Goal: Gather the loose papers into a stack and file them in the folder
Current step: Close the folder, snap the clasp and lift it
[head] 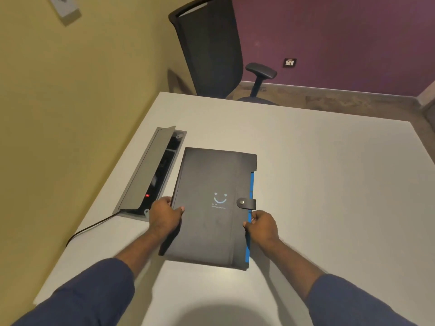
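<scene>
the folder (211, 208) is black, closed, and lies flat on the white counter (329, 184), slightly left of centre and near my body. its flap is folded over and the snap strap (246, 203) is fastened at the right edge. a blue inner edge (251, 189) shows along that right side. no loose papers are visible anywhere on the counter.

my left hand (164, 214) grips the folder's left edge, thumb on the cover and fingers curled under or against the edge. my right hand (261, 225) pinches the right edge just nearer than the strap, closed on the blue margin. both grips are shut on the folder; neither holds anything else.

judged step: the filing appears complete, and i am squaring or setting down the closed folder. whether papers are inside cannot be told.

next move, if any: release both edges, or unsnap the strap to verify contents.

to the left, touching distance from the folder, an open cable box (153, 175) is recessed in the counter, with a cable (89, 228) leading out. an office chair (211, 50) stands at the far side.
</scene>
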`<state>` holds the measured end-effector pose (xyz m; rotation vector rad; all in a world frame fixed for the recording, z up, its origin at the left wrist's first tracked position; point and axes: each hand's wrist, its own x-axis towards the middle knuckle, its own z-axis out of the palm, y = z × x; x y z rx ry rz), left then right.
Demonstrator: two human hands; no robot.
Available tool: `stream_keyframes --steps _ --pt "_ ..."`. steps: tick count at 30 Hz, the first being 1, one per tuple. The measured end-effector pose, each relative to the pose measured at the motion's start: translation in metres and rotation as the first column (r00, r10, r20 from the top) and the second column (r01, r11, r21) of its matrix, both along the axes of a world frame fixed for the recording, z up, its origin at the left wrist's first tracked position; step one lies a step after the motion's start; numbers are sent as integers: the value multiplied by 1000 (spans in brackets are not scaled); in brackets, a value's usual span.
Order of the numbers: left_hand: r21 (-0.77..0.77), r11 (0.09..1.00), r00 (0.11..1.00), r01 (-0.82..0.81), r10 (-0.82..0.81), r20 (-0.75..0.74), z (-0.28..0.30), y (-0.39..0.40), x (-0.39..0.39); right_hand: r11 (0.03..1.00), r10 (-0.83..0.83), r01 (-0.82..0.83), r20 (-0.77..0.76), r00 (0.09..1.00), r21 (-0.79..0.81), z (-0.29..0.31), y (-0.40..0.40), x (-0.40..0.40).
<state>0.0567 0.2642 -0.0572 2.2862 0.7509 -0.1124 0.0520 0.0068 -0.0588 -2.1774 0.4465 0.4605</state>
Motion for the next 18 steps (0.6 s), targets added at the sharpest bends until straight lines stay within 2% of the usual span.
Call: stream_keyframes --steps 5,11,18 --pt "-8 1000 997 -27 26 -68 -13 33 8 987 121 -123 -29 992 -103 -6 30 16" --pt "18 1000 991 -22 24 -129 -32 50 8 969 137 -163 -147 980 -184 -17 57 22" --pt "151 988 984 1 26 -175 -40 46 11 959 129 -179 -227 965 -217 -29 64 21"
